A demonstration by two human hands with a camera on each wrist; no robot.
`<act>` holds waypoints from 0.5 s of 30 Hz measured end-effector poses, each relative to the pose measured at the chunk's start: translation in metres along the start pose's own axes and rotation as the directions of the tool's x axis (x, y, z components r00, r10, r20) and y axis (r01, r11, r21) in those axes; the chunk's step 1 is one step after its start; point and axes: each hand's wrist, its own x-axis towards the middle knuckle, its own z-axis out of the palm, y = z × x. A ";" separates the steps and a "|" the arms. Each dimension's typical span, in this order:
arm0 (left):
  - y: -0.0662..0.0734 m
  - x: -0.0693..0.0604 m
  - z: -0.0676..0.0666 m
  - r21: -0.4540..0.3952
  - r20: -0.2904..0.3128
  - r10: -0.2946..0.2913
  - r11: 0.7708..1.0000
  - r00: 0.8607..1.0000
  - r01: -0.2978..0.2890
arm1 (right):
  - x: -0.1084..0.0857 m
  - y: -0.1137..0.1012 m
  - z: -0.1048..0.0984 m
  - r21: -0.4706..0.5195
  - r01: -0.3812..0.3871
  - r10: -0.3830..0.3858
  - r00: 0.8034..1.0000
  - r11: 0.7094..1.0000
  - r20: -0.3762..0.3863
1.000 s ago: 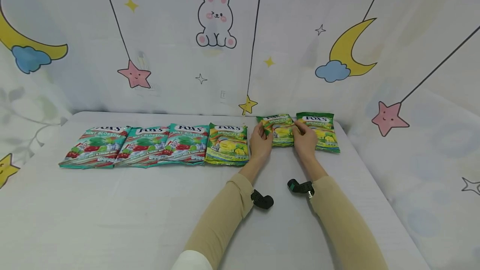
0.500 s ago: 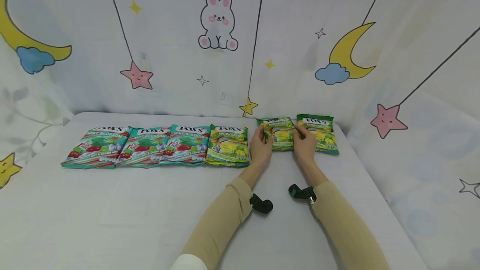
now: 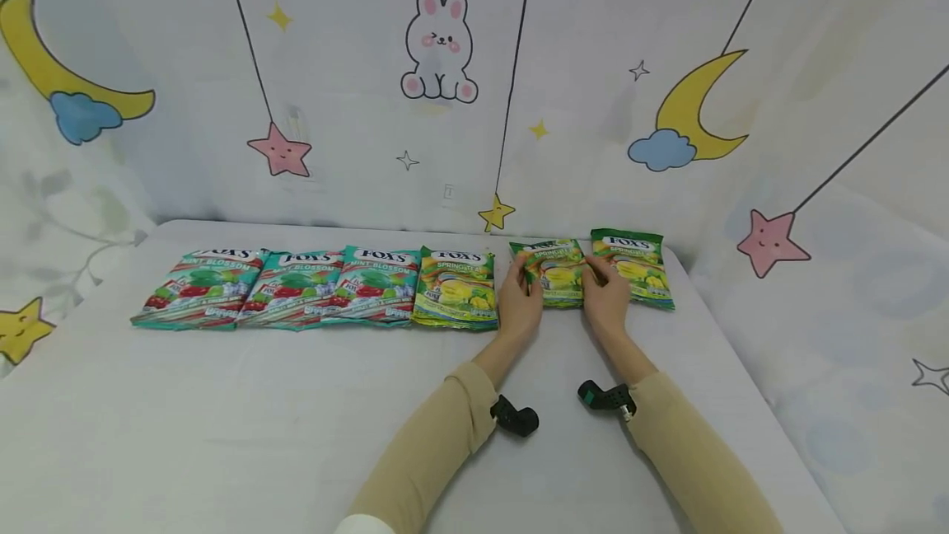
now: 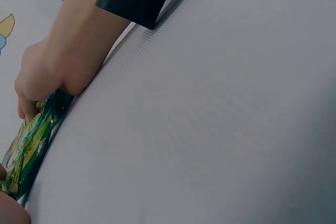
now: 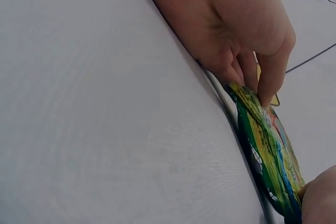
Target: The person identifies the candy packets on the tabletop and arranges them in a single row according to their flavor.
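A green and yellow Fox's Spring Tea candy bag [image 3: 559, 274] lies on the table between both hands. My left hand [image 3: 521, 303] pinches its left edge, thumb on top. At the opposite edge, my right hand [image 3: 606, 302] holds it with curled fingers. The left hand [image 5: 226, 19] shows in the right wrist view, its thumb pressing the bag [image 5: 268, 148]. Another Spring Tea bag [image 3: 643, 270] lies just right of the held one, partly hidden by the right hand. A third Spring Tea bag [image 3: 454, 291] lies to the left, beside the left hand.
Three teal Fox's Mint Blossom bags, the left one [image 3: 200, 291], the middle one [image 3: 292, 291] and the right one [image 3: 376, 287], continue the row leftward. The white table [image 3: 259, 419] ends at a patterned cloth backdrop [image 3: 356, 130].
Both hands have drawn the held bag slightly toward the person, its lower edge now nearly level with the right-hand bag's. The head view has shifted a little. The other bags stay put.
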 end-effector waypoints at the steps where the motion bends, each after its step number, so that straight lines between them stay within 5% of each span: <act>1: 0.000 -0.002 0.000 0.006 -0.002 0.007 1.000 1.000 -0.007 | -0.001 0.000 0.000 -0.006 -0.001 0.001 1.000 1.000 0.003; 15: 0.003 -0.026 -0.008 0.170 -0.042 0.119 0.979 0.992 -0.110 | -0.016 -0.004 -0.002 -0.008 -0.025 0.025 0.998 1.000 0.055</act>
